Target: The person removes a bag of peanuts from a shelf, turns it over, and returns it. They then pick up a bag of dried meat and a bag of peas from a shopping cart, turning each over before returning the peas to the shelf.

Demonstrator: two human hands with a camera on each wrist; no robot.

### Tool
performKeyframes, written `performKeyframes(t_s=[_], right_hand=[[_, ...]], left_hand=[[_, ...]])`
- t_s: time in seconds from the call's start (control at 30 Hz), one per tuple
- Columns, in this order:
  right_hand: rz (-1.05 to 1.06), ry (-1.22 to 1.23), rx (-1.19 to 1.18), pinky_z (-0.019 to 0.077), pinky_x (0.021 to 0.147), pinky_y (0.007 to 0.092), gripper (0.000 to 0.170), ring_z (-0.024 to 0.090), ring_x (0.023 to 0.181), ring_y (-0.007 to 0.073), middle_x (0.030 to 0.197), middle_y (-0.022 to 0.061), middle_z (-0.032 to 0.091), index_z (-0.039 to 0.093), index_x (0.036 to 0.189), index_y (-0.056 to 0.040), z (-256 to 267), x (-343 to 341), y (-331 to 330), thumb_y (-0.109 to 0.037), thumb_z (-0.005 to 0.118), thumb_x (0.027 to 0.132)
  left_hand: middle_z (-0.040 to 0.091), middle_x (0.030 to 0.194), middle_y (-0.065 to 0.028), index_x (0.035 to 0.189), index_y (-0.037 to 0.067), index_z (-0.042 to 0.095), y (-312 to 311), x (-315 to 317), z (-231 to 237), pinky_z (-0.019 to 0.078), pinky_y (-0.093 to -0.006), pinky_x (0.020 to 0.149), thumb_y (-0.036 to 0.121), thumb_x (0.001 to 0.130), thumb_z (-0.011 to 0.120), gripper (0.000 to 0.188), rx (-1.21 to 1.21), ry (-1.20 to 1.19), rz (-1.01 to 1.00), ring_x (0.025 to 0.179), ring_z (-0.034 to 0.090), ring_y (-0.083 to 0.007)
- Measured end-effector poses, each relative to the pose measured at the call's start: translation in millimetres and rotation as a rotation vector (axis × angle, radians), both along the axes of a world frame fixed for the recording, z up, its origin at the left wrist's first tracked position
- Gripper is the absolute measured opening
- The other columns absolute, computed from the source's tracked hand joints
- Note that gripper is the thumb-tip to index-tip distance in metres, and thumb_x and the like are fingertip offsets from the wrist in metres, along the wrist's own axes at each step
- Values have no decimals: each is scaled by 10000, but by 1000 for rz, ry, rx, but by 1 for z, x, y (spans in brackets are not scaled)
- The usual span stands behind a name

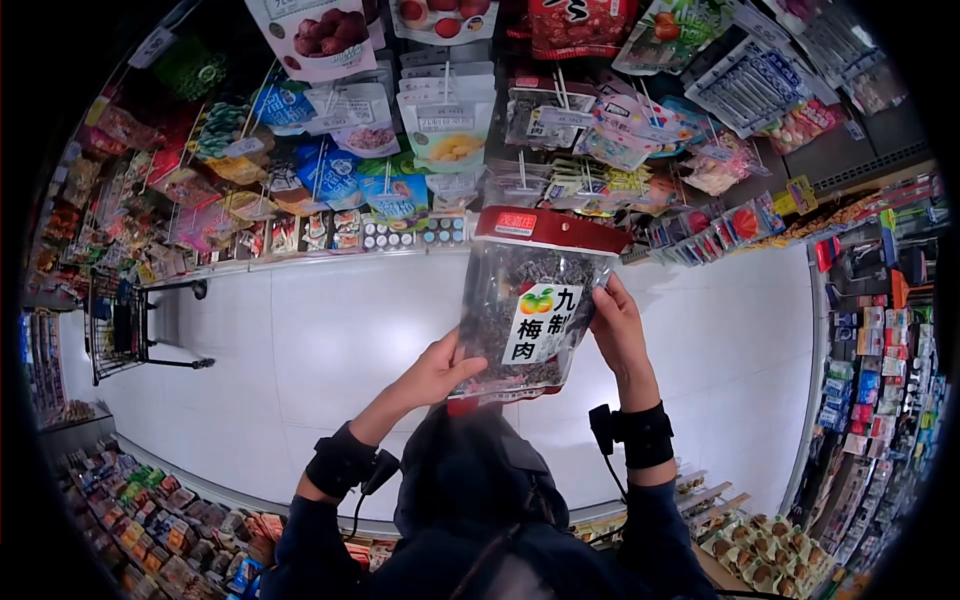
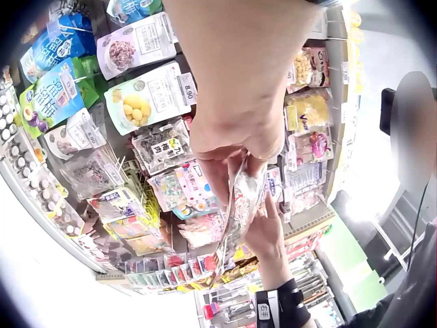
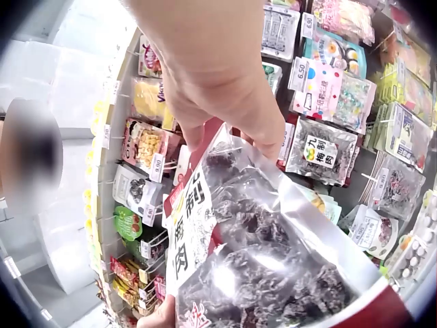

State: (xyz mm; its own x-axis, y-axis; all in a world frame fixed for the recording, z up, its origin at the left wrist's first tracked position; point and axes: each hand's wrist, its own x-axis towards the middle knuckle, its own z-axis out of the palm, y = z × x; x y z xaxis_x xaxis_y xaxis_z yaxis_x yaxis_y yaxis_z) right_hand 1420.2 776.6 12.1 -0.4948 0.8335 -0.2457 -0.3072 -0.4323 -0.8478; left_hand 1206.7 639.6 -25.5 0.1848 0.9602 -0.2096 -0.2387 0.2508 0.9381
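While its lower left edge is pinched by the left hand's fingers point(image 1: 440, 372), the clear snack bag point(image 1: 530, 310) is gripped at the right edge by the right hand's fingers point(image 1: 612, 305).

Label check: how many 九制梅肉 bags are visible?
2: the held bag, between left hand and right hand; the hanging bag, above it in the head view. More may hide behind the hanging one.

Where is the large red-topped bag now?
In the head view, the bag is near the centre, with the left hand at its lower left edge and the right hand at its right edge.
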Motion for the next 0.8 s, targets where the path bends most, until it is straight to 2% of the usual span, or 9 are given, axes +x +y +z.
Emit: performKeyframes(t_s=[0.07,0.1,0.17,0.4,0.5,0.6,0.7,0.8], right_hand=[[-79,17,-56,396,754,213,340,513,881,83,1004,22,549,427,1142,-30,-5,-19,20,-180,490,843],[-104,19,-81,399,771,227,319,512,902,96,1017,27,545,434,1130,-27,-10,-25,29,-171,478,848],[-154,25,-129,403,804,255,281,511,944,122,1044,38,538,448,1106,-21,-24,-33,44,-153,453,858],[-249,-97,-270,369,762,333,153,497,858,101,923,-40,551,500,986,-137,-68,-44,75,-166,500,836],[-283,-132,-290,350,767,383,93,469,868,118,886,-58,534,492,919,-177,-77,-47,84,-198,512,830],[-298,-47,-316,345,782,390,94,442,879,126,896,-69,519,487,906,-177,-90,-46,95,-237,504,836],[-280,-36,-308,330,813,393,117,421,884,129,903,-75,507,483,891,-174,-100,-48,108,-277,498,839],[-279,-9,-272,315,841,394,131,424,886,125,912,-74,506,485,894,-175,-107,-55,121,-290,506,834]], left_hand=[[510,940,-24,1296,13,198,19,-15,-13,386,-215,729,97,838,497,554,-42,79,-19,804,451,-66],[493,834,-5,1295,20,208,30,-17,-14,382,-205,693,102,833,506,556,-33,10,26,742,432,-59],[476,774,6,1293,23,219,45,-26,-25,386,-206,662,109,832,510,552,-31,26,19,711,434,-58],[332,606,35,1187,32,383,80,-45,-92,369,-213,561,129,826,528,401,-47,166,5,588,384,-60],[323,613,32,1088,27,440,92,-50,-104,356,-209,556,130,824,530,298,-106,153,23,588,361,-63],[314,611,30,1028,15,451,103,-52,-132,344,-207,549,127,822,530,247,-49,148,52,585,345,-68],[538,947,-8,1140,-3,382,112,-59,-152,383,-211,774,58,843,485,320,-108,158,-64,852,463,-53],[375,632,24,1054,10,457,123,-56,-167,347,-210,551,117,823,532,266,-45,184,60,596,364,-68]])
